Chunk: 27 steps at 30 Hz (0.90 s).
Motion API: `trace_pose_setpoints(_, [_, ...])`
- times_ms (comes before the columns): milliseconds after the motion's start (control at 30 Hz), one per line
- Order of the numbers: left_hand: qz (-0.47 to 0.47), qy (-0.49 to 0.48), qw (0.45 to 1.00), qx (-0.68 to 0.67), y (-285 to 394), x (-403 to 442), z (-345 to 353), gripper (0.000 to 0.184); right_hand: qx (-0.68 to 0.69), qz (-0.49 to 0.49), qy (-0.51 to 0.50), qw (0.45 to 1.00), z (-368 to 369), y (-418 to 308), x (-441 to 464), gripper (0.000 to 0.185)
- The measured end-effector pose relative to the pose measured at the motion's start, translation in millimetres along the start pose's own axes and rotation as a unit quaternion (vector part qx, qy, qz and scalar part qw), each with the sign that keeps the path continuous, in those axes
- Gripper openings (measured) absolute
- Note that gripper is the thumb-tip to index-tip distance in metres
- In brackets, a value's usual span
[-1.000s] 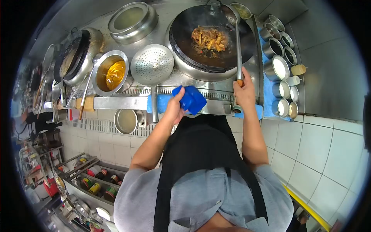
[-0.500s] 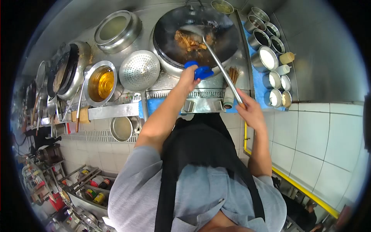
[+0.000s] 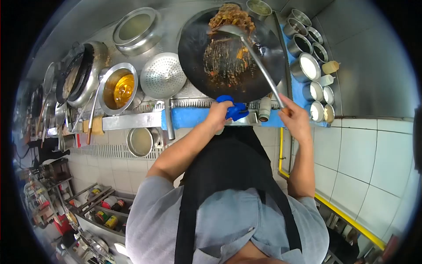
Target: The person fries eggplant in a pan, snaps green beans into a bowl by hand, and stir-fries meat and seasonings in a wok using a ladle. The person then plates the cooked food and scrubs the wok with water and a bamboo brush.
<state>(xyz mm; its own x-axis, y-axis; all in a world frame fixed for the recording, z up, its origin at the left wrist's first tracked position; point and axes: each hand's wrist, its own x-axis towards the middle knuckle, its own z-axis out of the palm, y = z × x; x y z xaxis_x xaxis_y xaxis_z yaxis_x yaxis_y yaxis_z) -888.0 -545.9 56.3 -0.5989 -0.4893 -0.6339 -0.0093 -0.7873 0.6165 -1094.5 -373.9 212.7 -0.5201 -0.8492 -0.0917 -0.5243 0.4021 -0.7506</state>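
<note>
Inside the black wok point(image 3: 193, 61), a heap of browned food point(image 3: 231, 16) sits at the far rim, with scraps and oily streaks below it. My left hand point(image 3: 219, 115) is closed on a folded blue cloth point(image 3: 236, 110) at the wok's near edge; the wok's rim under the cloth is hidden. My right hand point(image 3: 295, 119) is wrapped round the wooden end of a long metal ladle point(image 3: 263, 70). The ladle's bowl lies against the near side of the heap.
Left of the wok are a perforated strainer point(image 3: 163, 75), a bowl of oil point(image 3: 107, 94) and a lidded pot point(image 3: 151, 37). Several seasoning tins point(image 3: 300, 70) and squeeze bottles point(image 3: 330, 67) line the right. A small bottle point(image 3: 265, 109) stands between my hands.
The wok has come nearer to me and tilted, with the blue cloth at its near edge. The food has moved to the far rim, and the ladle has reached in behind it.
</note>
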Motion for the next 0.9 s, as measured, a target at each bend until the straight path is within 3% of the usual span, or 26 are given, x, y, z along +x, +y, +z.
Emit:
trace_pose_setpoints(100, [0.045,0.046,0.996,-0.062,32.7,2.6,19.5,0.021,0.164,0.055,-0.015,0.985,-19.0,8.9,-39.6,0.061])
trace_pose_setpoints(133, [0.034,0.014,0.998,-0.048,49.6,16.3,19.5,0.01,0.177,0.066,-0.007,0.982,-19.6,4.0,-46.3,0.061])
trace_pose_setpoints(200, [0.026,-0.033,0.998,-0.044,71.0,39.7,20.0,0.018,0.2,0.088,0.005,0.976,-19.7,-6.1,-59.8,0.062])
trace_pose_setpoints(467, [-0.015,-0.04,0.996,-0.072,88.9,73.0,20.8,0.036,0.236,0.102,0.076,0.963,6.7,-8.6,-43.0,0.068])
trace_pose_setpoints(567, [0.061,0.006,0.997,-0.055,69.9,96.0,9.0,0.035,0.262,0.126,0.098,0.952,17.1,-13.1,-35.5,0.071])
trace_pose_setpoints(667, [0.189,0.095,0.965,0.152,23.8,116.8,-16.9,0.028,0.307,0.126,0.112,0.937,43.6,5.7,-28.3,0.071])
trace_pose_setpoints(733, [0.311,0.137,0.906,0.252,-17.7,131.6,-33.2,0.029,0.299,0.146,0.065,0.941,65.0,1.0,-25.8,0.077])
trace_pose_setpoints(767, [0.292,0.166,0.895,0.294,-24.2,122.8,-31.5,0.02,0.287,0.156,0.043,0.944,77.5,-11.4,-25.4,0.077])
trace_pose_setpoints(867, [0.179,0.105,0.946,0.247,-6.1,71.1,-8.4,0.022,0.343,0.159,-0.042,0.925,102.1,-52.2,-27.5,0.077])
trace_pose_setpoints(900, [0.199,0.119,0.937,0.263,-1.8,58.6,-0.4,0.02,0.401,0.1,-0.084,0.907,103.1,-57.0,-25.8,0.075])
